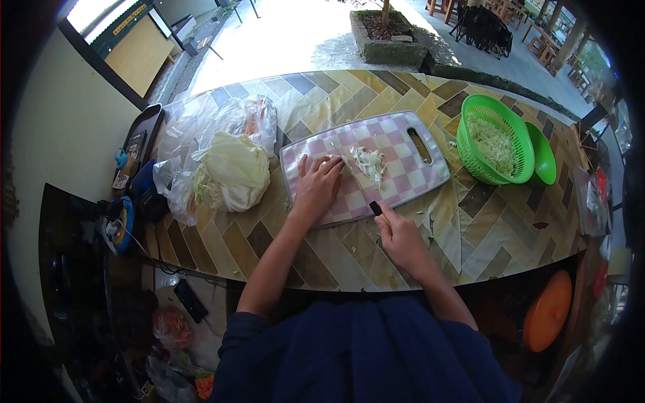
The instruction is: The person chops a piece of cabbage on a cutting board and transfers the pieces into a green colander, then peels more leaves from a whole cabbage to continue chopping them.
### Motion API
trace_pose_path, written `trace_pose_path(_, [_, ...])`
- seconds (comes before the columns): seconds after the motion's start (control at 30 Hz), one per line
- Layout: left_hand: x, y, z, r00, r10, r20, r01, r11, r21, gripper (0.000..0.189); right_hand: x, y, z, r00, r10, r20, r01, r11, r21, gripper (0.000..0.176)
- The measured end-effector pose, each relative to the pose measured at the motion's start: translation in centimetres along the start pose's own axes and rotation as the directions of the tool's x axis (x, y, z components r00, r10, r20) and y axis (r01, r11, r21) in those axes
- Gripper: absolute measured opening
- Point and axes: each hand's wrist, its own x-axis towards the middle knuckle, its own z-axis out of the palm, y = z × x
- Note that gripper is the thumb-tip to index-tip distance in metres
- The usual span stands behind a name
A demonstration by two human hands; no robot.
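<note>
A kitchen knife [353, 176] lies across the checkered pink-and-white cutting board [410, 181], its blade pointing up and left. My right hand [401, 240] is wrapped round its handle near the board's front edge. On the board's left side, my left hand [318, 186] bends its fingers over a pale piece of cabbage, mostly hidden beneath them, close beside the blade. White cabbage shreds [368, 165] are heaped just right of the blade. Left of the board sits a large pale cabbage [232, 173], resting against clear plastic bags [178, 178].
A green basket [468, 144] of shredded cabbage [496, 146] stands at the right, with a green bowl [545, 156] beside it. Loose scraps lie on the patterned tabletop [363, 255]. A dark tray [144, 131] and a blue-rimmed round object [121, 225] occupy the left edge.
</note>
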Motion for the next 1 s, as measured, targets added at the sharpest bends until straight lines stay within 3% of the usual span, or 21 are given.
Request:
trace_pose_path(0.47, [0.0, -0.1, -0.1, 0.998, -0.052, 0.022, 0.054, 0.995, -0.083, 0.031, 2.9, 1.0, 2.0, 0.999, -0.006, -0.035, 0.007, 1.000, 0.016, 0.031])
trace_pose_path(0.57, [-0.3, -0.2, -0.2, 0.999, -0.023, 0.030, 0.025, 0.998, -0.064, 0.030, 2.7, 2.1, 1.2, 0.996, -0.032, -0.081, 0.041, 0.994, 0.101, 0.034])
trace_pose_path(0.77, [-1.0, -0.1, 0.1, 0.999, 0.004, 0.042, -0.001, 0.997, -0.073, 0.032, 1.3, 1.4, 0.3, 0.995, 0.077, -0.069, -0.066, 0.985, 0.162, 0.034])
trace_pose_path(1.0, [-1.1, 0.4, -0.2, 0.998, -0.015, 0.056, 0.019, 0.997, -0.073, 0.032, 0.8, 0.5, 1.3, 0.998, -0.012, -0.055, 0.019, 0.992, 0.127, 0.035])
